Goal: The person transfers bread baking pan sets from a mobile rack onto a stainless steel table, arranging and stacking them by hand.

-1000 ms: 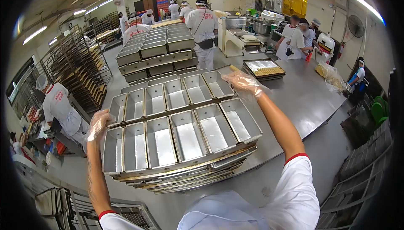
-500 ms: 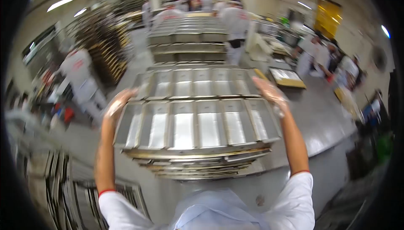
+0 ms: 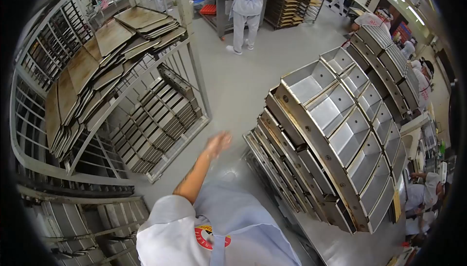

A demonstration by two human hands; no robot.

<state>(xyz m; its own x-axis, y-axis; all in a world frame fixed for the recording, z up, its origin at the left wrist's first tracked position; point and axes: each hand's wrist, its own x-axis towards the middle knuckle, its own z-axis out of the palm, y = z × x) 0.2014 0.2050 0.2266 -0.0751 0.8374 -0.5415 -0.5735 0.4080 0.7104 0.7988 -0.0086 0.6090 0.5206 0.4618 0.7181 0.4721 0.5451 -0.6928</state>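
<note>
From the head view, the stack of loaf pans (image 3: 335, 134) stands piled on the metal table (image 3: 340, 249), no visible hand on it; whether any handling remains can't be told. The left hand (image 3: 219, 144) hangs out over the floor (image 3: 233, 86), forearm (image 3: 193, 176) angled forward between stack and rack (image 3: 197, 71), apparently empty, fingers too blurred to call spread or curled; the right hand is out of sight.

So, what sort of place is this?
Probably a commercial bakery: there are stacked metal loaf pans, a big pile of worn flat trays, and a worker in white clothing beyond them.
</note>
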